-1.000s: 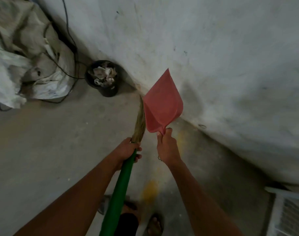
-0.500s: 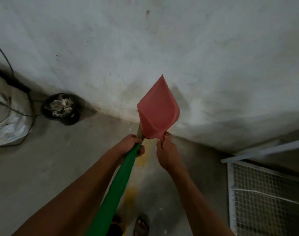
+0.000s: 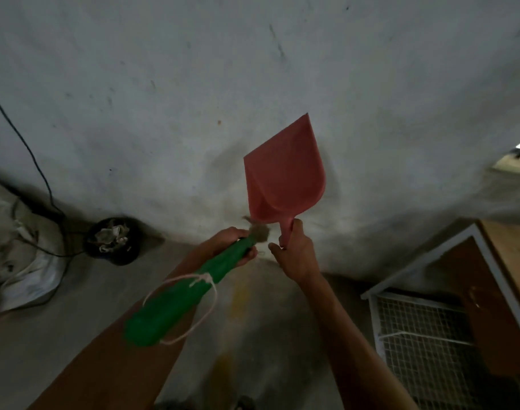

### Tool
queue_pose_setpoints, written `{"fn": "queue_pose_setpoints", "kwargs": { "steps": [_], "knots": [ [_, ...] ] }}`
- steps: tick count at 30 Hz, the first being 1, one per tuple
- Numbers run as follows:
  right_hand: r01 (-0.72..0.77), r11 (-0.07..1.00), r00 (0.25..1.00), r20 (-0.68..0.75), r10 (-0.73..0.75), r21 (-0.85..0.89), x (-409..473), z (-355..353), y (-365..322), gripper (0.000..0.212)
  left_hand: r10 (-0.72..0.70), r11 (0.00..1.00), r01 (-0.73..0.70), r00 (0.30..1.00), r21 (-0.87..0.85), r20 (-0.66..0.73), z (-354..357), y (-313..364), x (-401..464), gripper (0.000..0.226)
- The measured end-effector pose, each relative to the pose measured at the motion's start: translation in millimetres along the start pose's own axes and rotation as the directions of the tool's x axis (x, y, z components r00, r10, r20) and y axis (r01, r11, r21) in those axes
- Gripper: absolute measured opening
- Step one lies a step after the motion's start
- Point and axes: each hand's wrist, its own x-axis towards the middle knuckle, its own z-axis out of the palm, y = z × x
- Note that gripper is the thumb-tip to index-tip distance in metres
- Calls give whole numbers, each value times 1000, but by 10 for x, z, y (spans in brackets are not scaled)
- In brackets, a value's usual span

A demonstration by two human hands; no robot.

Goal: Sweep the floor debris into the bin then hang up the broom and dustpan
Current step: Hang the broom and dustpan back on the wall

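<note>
My left hand [image 3: 229, 244] grips the broom [image 3: 179, 303] near the top of its green handle, where the straw bristles begin; most of the bristles are hidden behind the dustpan. A white cord loop [image 3: 193, 309] hangs from the handle. My right hand [image 3: 294, 255] holds the red dustpan [image 3: 282, 179] by its short handle, with the pan raised upright in front of the grey wall [image 3: 253, 69]. The black bin [image 3: 113, 241], filled with crumpled paper, stands on the floor by the wall to the left.
A white sack [image 3: 13, 255] lies at far left with a black cable [image 3: 25, 143] running down the wall to it. A white wire-mesh cage [image 3: 424, 338] and a brown wooden cabinet [image 3: 495, 291] stand at the right. Bare concrete floor [image 3: 75, 321] lies below.
The view has tilted up and turned right, so the bin sits further left. Both hands have lifted the broom and dustpan higher toward the wall; the broom handle's end and cord loop now show.
</note>
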Motion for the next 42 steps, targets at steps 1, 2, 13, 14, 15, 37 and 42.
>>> {"fn": "queue_pose_setpoints", "kwargs": {
  "steps": [1, 2, 13, 14, 15, 37, 42],
  "knots": [
    [10, 1000, 1000, -5, -9, 23, -12, -94, -80, 53, 0, 1000, 0, 1000, -3, 14, 66, 13, -91, 22],
    [12, 999, 1000, 0, -12, 48, -28, -195, -164, 54, 7, 1000, -6, 1000, -10, 9, 141, 15, -196, 21],
    [134, 965, 981, 109, -161, 225, -270, -849, -802, 69, 162, 976, -167, 986, -142, -45, 731, 68, -789, 21],
    [142, 961, 980, 100, -170, 238, -274, -889, -851, 73, 160, 979, -162, 987, -127, -28, 777, 120, -847, 29],
    [149, 955, 980, 91, -177, 255, -275, -919, -904, 76, 171, 980, -171, 985, -104, -10, 828, 169, -902, 36],
    [224, 972, 911, -369, -185, 65, 151, -963, -2057, 68, 250, 935, -307, 925, 177, 284, 584, 1468, -1811, 36],
    [163, 986, 911, -386, -144, 17, 118, -974, -2079, 80, 290, 853, -414, 882, 319, 370, 659, 1654, -2353, 28]
  ]
}}
